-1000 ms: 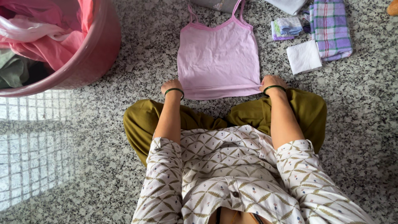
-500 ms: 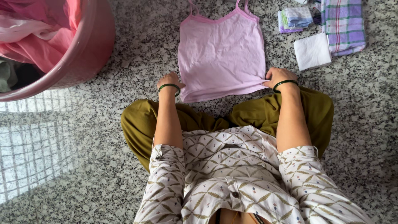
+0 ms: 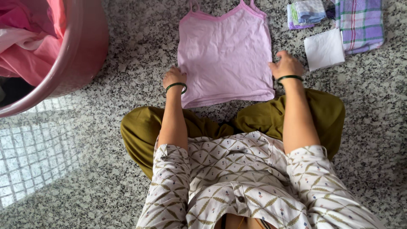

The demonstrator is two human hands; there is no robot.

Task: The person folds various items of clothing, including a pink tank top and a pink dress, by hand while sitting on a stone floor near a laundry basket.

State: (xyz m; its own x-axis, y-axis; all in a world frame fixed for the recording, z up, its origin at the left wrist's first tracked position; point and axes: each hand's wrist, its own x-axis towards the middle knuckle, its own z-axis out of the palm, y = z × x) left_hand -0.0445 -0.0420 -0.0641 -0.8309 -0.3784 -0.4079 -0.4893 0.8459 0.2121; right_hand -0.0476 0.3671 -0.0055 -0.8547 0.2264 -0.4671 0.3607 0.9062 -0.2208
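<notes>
A pink camisole lies flat on the speckled stone floor in the upper middle of the frame, straps pointing away from the seated person. The left hand rests at its left edge, fingers curled onto the fabric; the right hand sits at its right edge, fingers bent and touching the hem side. At upper left stands a pink tub of laundry; at upper right lie a white folded cloth and a checked cloth.
</notes>
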